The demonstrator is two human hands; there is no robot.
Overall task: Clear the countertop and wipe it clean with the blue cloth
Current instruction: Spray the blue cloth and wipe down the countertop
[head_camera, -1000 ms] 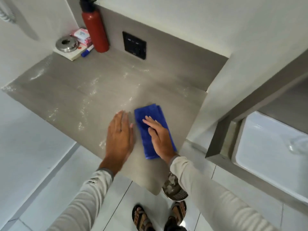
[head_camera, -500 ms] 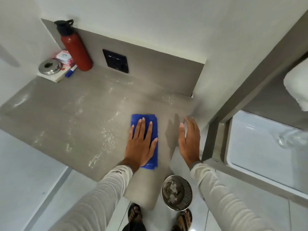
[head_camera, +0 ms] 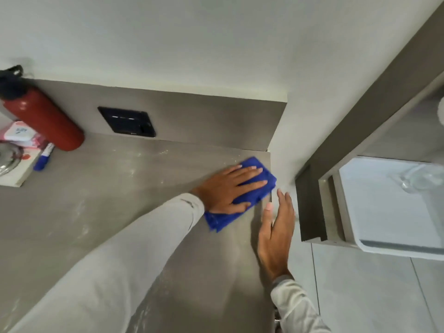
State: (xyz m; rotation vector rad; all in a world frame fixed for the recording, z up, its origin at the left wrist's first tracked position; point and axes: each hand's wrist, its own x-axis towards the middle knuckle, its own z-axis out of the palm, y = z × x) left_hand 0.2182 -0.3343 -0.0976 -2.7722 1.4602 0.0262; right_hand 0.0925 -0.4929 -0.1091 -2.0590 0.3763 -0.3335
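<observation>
Blue cloth (head_camera: 242, 207) is lying folded near the far right corner of the grey countertop (head_camera: 96, 212), its right end reaching the counter's edge by the white wall (head_camera: 283, 150). The left hand (head_camera: 228, 191) is pressing flat on top of it, fingers straight and spread a little, gripping nothing. The right hand (head_camera: 276, 234) is hanging just beside the cloth at the counter's right edge, fingers straight and together, holding nothing; whether it is touching the edge cannot be told. White dusty streaks are showing across the countertop. At the far left, well apart from the cloth, a red bottle (head_camera: 45, 118) is standing next to a blue marker (head_camera: 44, 157) and a pink packet (head_camera: 21, 135). A black switch plate (head_camera: 127, 122) is sitting on the back panel.
</observation>
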